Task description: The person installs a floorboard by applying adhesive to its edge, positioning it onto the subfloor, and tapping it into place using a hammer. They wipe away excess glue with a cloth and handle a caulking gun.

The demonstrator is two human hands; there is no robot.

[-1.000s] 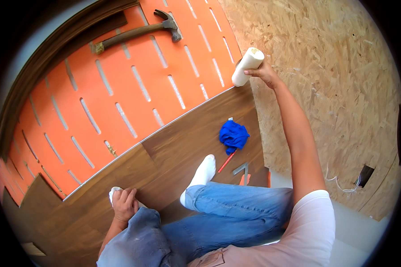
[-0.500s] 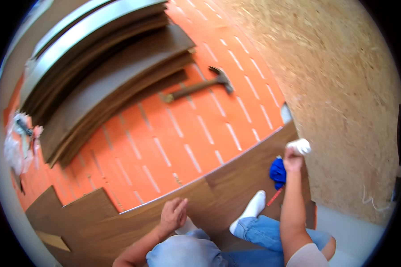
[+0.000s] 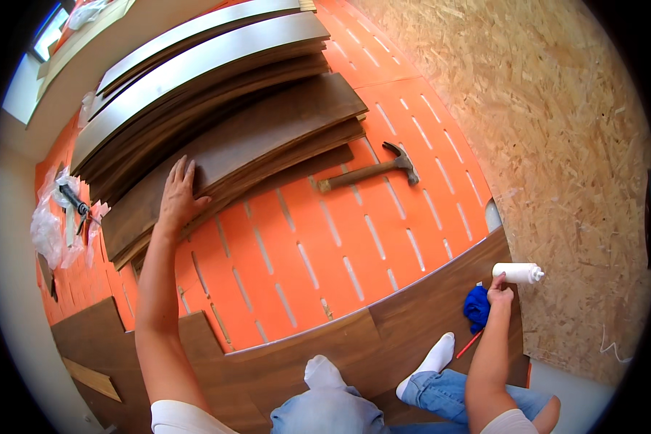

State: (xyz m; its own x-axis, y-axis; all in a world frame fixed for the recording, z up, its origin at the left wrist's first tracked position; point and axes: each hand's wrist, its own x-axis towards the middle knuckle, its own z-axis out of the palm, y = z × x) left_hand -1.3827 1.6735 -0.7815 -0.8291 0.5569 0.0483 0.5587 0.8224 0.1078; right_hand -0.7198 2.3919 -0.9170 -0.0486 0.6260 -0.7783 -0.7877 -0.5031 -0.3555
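My left hand (image 3: 179,195) lies flat, fingers stretched out, on the top board of a stack of brown floor planks (image 3: 289,126). In my right hand (image 3: 500,291) is a white plastic bottle (image 3: 515,273), gripped by one end, its capped end pointing right. It is held above the border between the laid planks and the chipboard. Just below that hand, a crumpled blue cloth (image 3: 477,307) and a thin red pencil-like stick (image 3: 469,346) lie on the laid brown floor (image 3: 304,358).
A claw hammer (image 3: 365,175) rests on the slotted orange underlay (image 3: 322,239). More stacked planks (image 3: 217,61) stand behind. Clear plastic wrap with a black-handled tool (image 3: 72,199) is at far left. A plank offcut (image 3: 90,377) lies lower left. Chipboard (image 3: 579,166) covers the right side.
My left hand has reached forward from near my knee onto the plank stack, its fingers now spread. My right hand still holds the bottle, which now shows side-on. The view has shifted.
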